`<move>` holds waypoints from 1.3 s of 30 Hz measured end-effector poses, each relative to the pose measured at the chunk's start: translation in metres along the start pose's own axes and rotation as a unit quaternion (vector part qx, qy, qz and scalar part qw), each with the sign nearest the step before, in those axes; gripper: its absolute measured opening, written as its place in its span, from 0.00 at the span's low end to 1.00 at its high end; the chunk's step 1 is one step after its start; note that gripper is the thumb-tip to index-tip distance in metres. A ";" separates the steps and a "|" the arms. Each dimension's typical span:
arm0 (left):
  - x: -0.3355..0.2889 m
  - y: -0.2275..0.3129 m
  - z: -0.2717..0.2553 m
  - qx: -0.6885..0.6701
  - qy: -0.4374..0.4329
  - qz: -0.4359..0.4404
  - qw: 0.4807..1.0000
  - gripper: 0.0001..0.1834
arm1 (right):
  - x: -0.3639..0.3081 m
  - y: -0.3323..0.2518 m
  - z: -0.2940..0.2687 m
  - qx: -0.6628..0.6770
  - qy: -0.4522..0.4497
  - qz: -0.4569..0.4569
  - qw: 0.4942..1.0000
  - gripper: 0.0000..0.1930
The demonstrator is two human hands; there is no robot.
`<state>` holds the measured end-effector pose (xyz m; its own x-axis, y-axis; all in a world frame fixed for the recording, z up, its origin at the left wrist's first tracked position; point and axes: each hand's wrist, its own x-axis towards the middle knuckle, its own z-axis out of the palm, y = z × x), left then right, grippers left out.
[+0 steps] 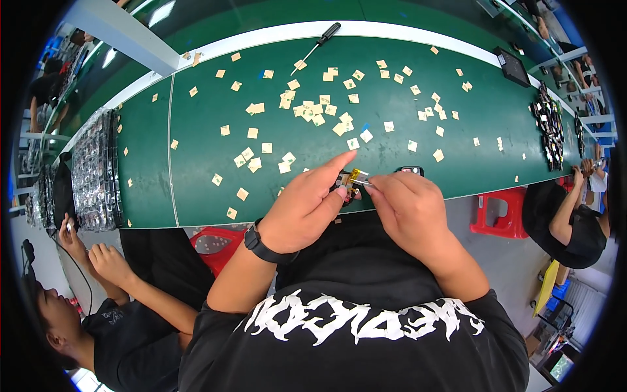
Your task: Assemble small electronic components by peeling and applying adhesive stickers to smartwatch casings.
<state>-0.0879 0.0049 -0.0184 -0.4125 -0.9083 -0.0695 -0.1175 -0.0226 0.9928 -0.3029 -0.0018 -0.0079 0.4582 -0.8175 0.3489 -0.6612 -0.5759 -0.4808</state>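
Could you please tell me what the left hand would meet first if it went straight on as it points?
Likely one of two pale square pieces on the green tabletop beyond the left hand, which may pass above them: its height is unclear.

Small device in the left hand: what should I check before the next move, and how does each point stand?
1. Left hand gripping the small device: ok.
2. Right hand with fingertips on the silver-and-yellow piece: ok.
3. Piece fully seated in the device: cannot tell, the fingers hide part of it.
4. Table free of loose bits ahead of the hands: not ok, cream squares lie scattered there.
5. Screwdriver clear of both hands: ok, it lies near the far edge.
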 end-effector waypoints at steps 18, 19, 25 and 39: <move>-0.007 -0.003 -0.003 -0.094 -0.027 -0.057 0.994 0.26 | -0.002 -0.010 -0.001 0.051 -0.006 0.005 0.999 0.06; -0.008 -0.003 -0.003 -0.094 -0.025 -0.058 0.994 0.26 | -0.002 -0.010 -0.001 0.053 -0.007 0.004 0.999 0.06; -0.013 -0.002 0.002 -0.287 -0.002 -0.096 0.953 0.28 | -0.005 0.002 -0.001 0.281 -0.022 0.146 0.948 0.05; -0.015 0.015 0.016 -0.088 0.126 -0.078 0.985 0.19 | 0.022 0.016 -0.009 0.157 -0.067 -0.117 0.978 0.16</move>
<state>-0.0983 0.0248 -0.0044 -0.1612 -0.9626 -0.2178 0.0065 -0.2217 0.9751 -0.3083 -0.0289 -0.0005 0.6634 -0.6440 0.3810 -0.3228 -0.7056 -0.6308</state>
